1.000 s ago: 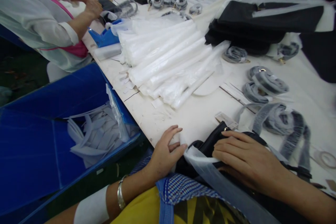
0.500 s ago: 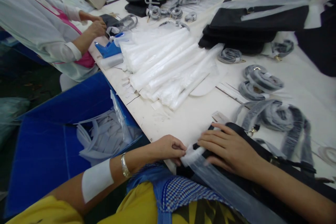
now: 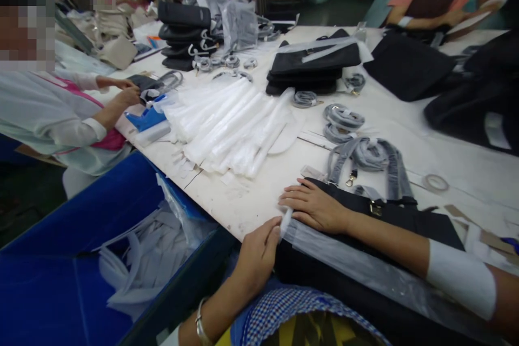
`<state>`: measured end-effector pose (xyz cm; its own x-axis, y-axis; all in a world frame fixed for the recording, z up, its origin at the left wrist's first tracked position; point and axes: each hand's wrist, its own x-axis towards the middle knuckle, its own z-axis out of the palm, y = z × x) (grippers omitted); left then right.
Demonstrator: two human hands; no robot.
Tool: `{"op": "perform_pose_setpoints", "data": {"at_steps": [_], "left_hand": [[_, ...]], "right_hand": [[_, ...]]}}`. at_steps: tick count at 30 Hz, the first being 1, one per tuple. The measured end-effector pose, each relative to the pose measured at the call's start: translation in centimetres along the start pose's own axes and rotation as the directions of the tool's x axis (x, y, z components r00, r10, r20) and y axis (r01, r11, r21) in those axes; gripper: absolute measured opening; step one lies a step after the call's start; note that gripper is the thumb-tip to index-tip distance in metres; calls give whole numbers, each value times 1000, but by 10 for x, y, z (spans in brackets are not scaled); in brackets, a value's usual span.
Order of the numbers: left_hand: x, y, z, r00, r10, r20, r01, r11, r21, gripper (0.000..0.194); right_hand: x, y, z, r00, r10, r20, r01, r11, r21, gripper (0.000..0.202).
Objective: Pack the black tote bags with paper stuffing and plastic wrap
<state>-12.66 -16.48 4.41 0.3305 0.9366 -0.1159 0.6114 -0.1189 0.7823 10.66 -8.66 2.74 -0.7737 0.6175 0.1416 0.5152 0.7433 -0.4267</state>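
A black bag [image 3: 324, 275] lies along the table's near edge, against my apron. Across it runs a clear plastic-wrapped strip [image 3: 348, 257], its whitish end at the bag's left side. My left hand [image 3: 259, 251] pinches that end between thumb and fingers. Flat on the bag, just above the strip, rests my right hand [image 3: 318, 208], fingers stretched to the left. Right of it, a gold-coloured buckle [image 3: 375, 208] shows on the bag's black surface. Beyond my right hand lies a plastic-wrapped strap [image 3: 371, 154] with a metal clasp [image 3: 351, 178].
Thin white plastic sleeves [image 3: 227, 130] spread over the table's middle. Behind them stands a pile of black bags [image 3: 316, 65], with coiled straps [image 3: 343, 116] nearby. A blue bin [image 3: 44, 286] holding white scraps is at lower left. Co-workers sit left and far right. A tape roll [image 3: 436, 183] lies right.
The view has lifted and turned right, bringing another co-worker into sight. My left hand has turned more upright at the strip's end; my right hand still lies flat on the bag.
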Motion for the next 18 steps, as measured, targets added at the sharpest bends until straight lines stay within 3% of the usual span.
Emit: {"op": "perform_pose_setpoints", "data": {"at_steps": [4, 7, 10, 12, 15, 18], "left_hand": [[-24, -12, 25, 995, 93, -37, -89, 991, 102, 69], [-27, -26, 43, 976, 175, -129, -149, 970, 191, 60], [-24, -34, 50, 958, 218, -185, -169, 954, 248, 55], [-21, -37, 49, 950, 246, -191, -188, 942, 278, 54], [-18, -38, 46, 934, 304, -187, -238, 921, 307, 53], [-15, -43, 47, 908, 368, -201, -292, 898, 329, 53]], "right_hand": [[2, 0, 7, 1000, 20, -16, -20, 1000, -8, 40], [6, -1, 5, 999, 42, -14, -42, 999, 15, 40], [0, -6, -19, 990, 109, -86, -104, 993, 60, 40], [-19, -18, -47, 958, 210, -195, -198, 977, 77, 41], [-71, -51, -80, 855, 398, -333, -413, 910, 29, 41], [-127, -93, -73, 767, 484, -422, -586, 795, -153, 42]]}}
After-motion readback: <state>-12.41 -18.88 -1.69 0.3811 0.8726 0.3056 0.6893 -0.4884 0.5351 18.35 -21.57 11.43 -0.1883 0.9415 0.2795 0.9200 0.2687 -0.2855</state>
